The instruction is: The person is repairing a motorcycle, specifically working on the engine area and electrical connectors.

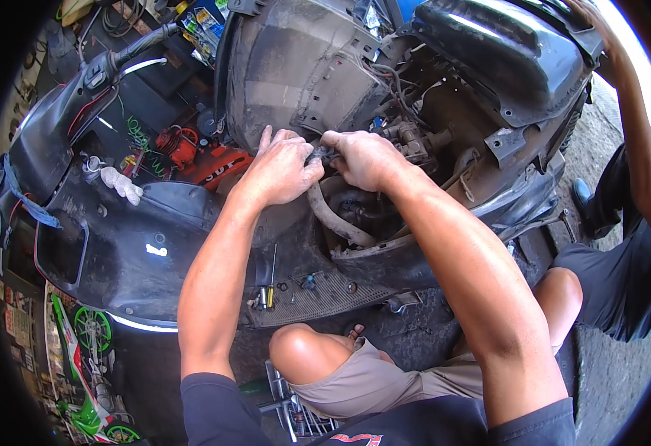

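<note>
You are crouched beside a black scooter (154,245) with its body panels stripped, looking down past your bare knee (303,353) into the exposed engine bay. Your left hand (281,167) rests knuckles-up at the middle of the opening, fingers curled narrow and pinched around a small dark fitting (319,154) that sits between both hands. Your right hand (366,157) meets it from the other side, closed in a loose fist on the same fitting, thumb and forefinger pressed to it. The two hands touch at the fingertips. Exactly how the fitting is shaped is hidden by your fingers. Just below the hands a thick, dirty grey rubber hose (337,223) curves down into the bay. Beside your right hand sits a cluster of dull metal engine parts and wires (407,137). Above the hands is a dusty grey plastic inner mudguard (296,67). On the ribbed black footboard (333,297) below your left forearm lie a screwdriver (272,271) and a few small loose fasteners (309,282). A white cloth glove (121,184) lies on the scooter's front panel to your left, near a red machine (199,156) on the floor. At the right edge another person (630,245) in dark clothing reaches an arm up onto the scooter's black rear bodywork (504,52).
</note>
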Motion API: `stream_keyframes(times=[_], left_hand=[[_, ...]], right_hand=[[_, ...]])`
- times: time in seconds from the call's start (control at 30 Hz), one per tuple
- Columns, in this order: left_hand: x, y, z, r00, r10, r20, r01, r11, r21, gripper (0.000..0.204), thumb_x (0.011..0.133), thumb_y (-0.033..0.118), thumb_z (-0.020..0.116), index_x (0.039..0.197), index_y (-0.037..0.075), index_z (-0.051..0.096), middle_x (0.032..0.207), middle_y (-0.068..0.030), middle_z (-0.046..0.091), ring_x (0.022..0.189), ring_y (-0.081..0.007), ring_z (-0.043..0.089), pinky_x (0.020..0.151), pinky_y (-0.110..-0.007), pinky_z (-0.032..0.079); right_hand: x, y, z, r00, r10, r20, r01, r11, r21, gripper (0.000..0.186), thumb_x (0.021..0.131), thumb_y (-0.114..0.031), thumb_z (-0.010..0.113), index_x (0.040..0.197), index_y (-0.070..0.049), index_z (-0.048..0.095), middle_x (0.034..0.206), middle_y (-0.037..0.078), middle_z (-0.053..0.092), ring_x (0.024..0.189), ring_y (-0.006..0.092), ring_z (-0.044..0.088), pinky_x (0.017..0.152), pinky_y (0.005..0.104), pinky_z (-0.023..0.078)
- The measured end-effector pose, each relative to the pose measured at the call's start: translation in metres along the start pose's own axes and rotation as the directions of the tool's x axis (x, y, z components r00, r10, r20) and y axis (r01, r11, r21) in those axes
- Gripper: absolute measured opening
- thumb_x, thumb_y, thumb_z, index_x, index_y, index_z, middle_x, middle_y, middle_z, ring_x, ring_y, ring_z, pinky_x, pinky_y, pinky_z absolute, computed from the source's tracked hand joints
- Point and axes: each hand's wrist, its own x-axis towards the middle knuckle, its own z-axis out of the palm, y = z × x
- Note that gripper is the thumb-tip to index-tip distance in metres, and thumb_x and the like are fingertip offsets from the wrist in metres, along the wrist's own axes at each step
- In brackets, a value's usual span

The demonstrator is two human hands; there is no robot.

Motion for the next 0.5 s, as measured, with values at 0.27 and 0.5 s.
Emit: stream_keyframes(times=[0.27,0.5], left_hand=[[0.013,0.007,0.020,0.934,0.049,-0.353,-0.111,0.982,-0.155,0.031,0.093,0.028,0.062,0.092,-0.003,0.066,0.103,-0.0183,0.062,0.111,-0.0373,0.054,0.098,-0.049,0.039],[-0.003,0.014,-0.014,0.970,0.217,-0.110,-0.196,0.964,0.179,0.031,0.094,0.027,0.061,0.097,-0.002,0.070,0.101,-0.0158,0.063,0.109,-0.0337,0.054,0.097,-0.046,0.039]], right_hand=[[0.006,0.004,-0.001,0.994,-0.016,-0.107,0.023,0.998,0.064,0.030,0.083,-0.008,0.064,0.113,-0.006,0.065,0.099,0.023,0.069,0.098,0.0426,0.066,0.081,0.0496,0.053],[0.003,0.012,0.002,0.991,-0.126,-0.050,0.126,0.992,-0.007,0.033,0.083,-0.009,0.064,0.116,-0.011,0.069,0.104,0.020,0.071,0.102,0.0395,0.066,0.088,0.0468,0.054]])
